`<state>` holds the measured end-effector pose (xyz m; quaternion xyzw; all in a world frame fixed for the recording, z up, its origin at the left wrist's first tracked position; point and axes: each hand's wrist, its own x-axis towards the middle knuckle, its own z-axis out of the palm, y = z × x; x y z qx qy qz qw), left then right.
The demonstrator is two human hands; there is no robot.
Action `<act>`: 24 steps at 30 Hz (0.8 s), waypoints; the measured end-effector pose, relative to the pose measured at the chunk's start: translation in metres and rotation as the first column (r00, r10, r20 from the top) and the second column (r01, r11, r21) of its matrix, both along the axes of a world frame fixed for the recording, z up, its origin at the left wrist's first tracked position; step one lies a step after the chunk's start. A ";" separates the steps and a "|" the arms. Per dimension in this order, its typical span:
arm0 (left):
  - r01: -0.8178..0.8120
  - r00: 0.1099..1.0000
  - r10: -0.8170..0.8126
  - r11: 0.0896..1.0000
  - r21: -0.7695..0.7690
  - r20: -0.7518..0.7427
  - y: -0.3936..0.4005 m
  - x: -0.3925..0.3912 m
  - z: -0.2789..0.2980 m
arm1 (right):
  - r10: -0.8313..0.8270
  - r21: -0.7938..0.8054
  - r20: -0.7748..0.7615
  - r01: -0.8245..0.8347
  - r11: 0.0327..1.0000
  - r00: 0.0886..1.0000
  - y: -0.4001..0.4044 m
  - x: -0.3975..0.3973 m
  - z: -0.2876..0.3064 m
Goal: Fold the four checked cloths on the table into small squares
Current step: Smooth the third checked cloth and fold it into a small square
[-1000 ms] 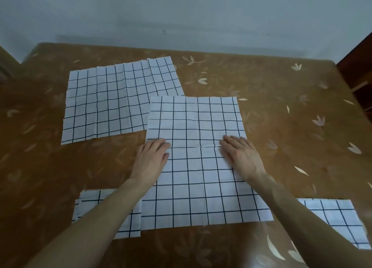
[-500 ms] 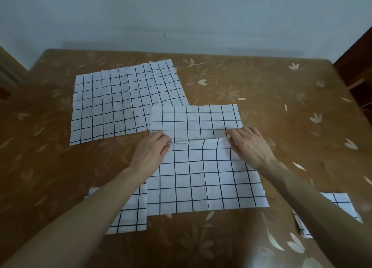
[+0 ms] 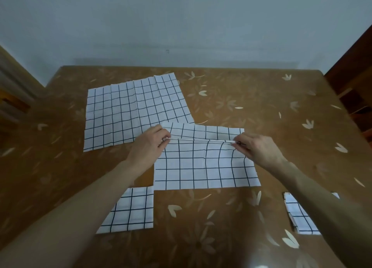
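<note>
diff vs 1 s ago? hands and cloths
Both hands went from lying flat on the middle cloth to pinching its side edges: left hand, right hand. They raise a fold across it. The unfolded cloth and both folded squares lie as before.

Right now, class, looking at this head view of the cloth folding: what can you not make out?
- Folded cloth at right: partly hidden by the right forearm.
- Folded cloth at left: one corner under the left forearm.
- Left hand fingertips: curled behind the raised cloth edge.
</note>
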<state>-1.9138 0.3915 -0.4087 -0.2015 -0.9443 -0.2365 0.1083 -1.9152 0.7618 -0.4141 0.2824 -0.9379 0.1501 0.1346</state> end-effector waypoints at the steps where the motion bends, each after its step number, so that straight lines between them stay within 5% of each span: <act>1: 0.004 1.000 -0.004 1.000 -0.022 -0.001 -0.004 0.001 0.001 | 0.006 0.017 -0.004 -0.006 1.000 1.000 0.001 0.002 0.004; 8: -0.020 0.997 0.011 0.994 -0.107 -0.079 -0.021 -0.005 0.036 | -0.025 0.123 0.039 0.020 0.992 0.999 0.007 -0.007 0.054; 15: -0.041 0.944 0.026 0.998 -0.040 -0.330 -0.017 -0.007 0.094 | -0.240 0.016 -0.325 0.259 0.966 0.915 0.004 0.003 0.120; 18: -0.034 0.920 0.012 0.998 -0.050 -0.391 -0.010 0.008 0.088 | -0.257 -0.024 -0.396 0.269 0.963 0.882 0.016 0.021 0.106; 24: -0.074 0.960 0.054 0.995 -0.064 -0.274 0.014 0.058 0.018 | -0.229 -0.038 -0.280 0.227 0.973 0.932 0.039 0.074 0.021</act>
